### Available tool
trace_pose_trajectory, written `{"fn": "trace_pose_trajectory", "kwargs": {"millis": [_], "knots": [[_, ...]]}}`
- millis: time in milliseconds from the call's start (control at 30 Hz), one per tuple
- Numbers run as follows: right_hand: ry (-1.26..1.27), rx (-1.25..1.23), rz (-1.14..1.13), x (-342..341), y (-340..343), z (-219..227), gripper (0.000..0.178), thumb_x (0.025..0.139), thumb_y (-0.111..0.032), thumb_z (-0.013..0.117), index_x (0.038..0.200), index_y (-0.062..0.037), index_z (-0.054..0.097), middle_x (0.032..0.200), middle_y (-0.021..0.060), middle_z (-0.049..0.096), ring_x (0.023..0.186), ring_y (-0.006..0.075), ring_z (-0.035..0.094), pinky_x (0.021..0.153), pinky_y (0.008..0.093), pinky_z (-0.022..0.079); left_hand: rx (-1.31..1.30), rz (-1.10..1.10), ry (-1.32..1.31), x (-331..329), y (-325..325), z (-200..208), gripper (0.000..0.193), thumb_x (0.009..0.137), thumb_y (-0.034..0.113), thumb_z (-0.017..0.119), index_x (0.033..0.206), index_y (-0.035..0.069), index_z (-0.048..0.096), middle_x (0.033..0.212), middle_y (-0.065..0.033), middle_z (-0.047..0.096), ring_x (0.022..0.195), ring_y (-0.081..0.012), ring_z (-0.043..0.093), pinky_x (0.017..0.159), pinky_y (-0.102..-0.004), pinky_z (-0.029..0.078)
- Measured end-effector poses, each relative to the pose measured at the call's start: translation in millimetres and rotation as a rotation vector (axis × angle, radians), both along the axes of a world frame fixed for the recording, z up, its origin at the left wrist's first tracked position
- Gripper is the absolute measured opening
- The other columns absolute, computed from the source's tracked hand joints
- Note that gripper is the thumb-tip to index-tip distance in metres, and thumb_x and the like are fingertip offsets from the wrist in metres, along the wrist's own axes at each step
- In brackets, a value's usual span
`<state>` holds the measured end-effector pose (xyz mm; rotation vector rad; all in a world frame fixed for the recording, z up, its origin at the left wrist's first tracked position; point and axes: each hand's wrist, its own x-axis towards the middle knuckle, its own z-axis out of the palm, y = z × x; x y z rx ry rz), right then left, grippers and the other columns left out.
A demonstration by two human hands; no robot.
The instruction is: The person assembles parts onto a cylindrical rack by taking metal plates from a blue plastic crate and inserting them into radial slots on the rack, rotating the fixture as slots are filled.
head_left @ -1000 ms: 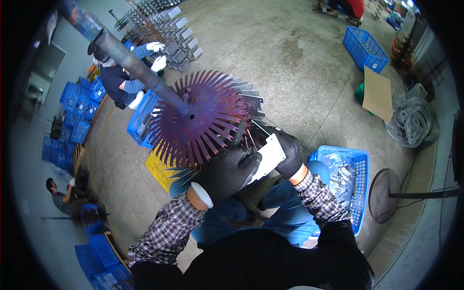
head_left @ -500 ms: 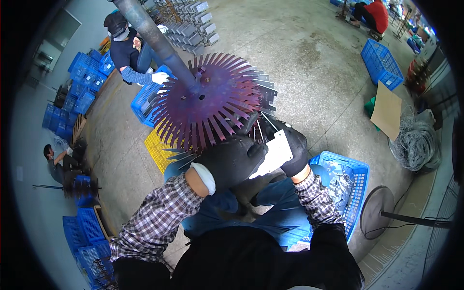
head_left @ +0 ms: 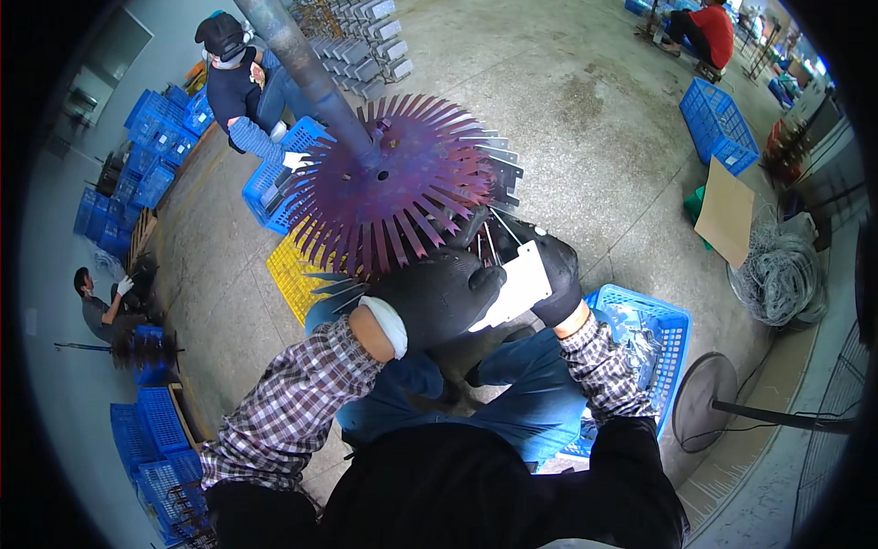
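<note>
Workshop interior seen from above: a stained grey concrete floor (head_left: 585, 101) under even light. Stacks of blue plastic crates (head_left: 137, 183) line the pale wall (head_left: 55, 384) at left, with more crates (head_left: 151, 430) lower down. A single blue crate (head_left: 718, 123) stands at upper right, near a leaning cardboard sheet (head_left: 727, 212) and a coil of grey wire (head_left: 777, 279). A floor fan (head_left: 704, 403) stands at right.

A factory workshop: bare concrete floor (head_left: 585, 110), stacked blue crates (head_left: 146, 174), a spoked metal rack (head_left: 393, 183), seated workers, wire coils (head_left: 777, 274).
</note>
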<state>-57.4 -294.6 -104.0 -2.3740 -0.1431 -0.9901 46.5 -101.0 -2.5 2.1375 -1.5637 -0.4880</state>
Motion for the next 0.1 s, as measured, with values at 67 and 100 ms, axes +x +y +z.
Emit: {"fn": "trace_pose_trajectory", "kwargs": {"millis": [67, 100], "knots": [[-0.040, -0.037, 0.058, 2.3, -5.8, -4.6, 0.074, 0.083, -0.031, 0.079, 0.150, -0.0057, 0.060, 0.126, 0.0131, 0.076, 0.097, 0.0275, 0.076, 0.085, 0.0350, 0.059, -0.004, 0.029, 0.024, -1.0, -0.5, 1.9, 0.036, 0.109, 0.029, 0.049, 0.091, 0.004, 0.068, 0.086, -0.0202, 0.072, 0.070, -0.0368, 0.065, 0.070, -0.0488, 0.052], [-0.060, -0.055, 0.087, 3.9, -9.9, -7.8, 0.076, 0.084, -0.033, 0.079, 0.152, -0.0061, 0.059, 0.130, 0.0135, 0.075, 0.101, 0.0274, 0.076, 0.087, 0.0348, 0.059, -0.005, 0.044, 0.036, -1.8, -1.0, 3.7, 0.037, 0.109, 0.030, 0.049, 0.092, 0.004, 0.068, 0.088, -0.0210, 0.073, 0.072, -0.0368, 0.067, 0.071, -0.0482, 0.053]]}}
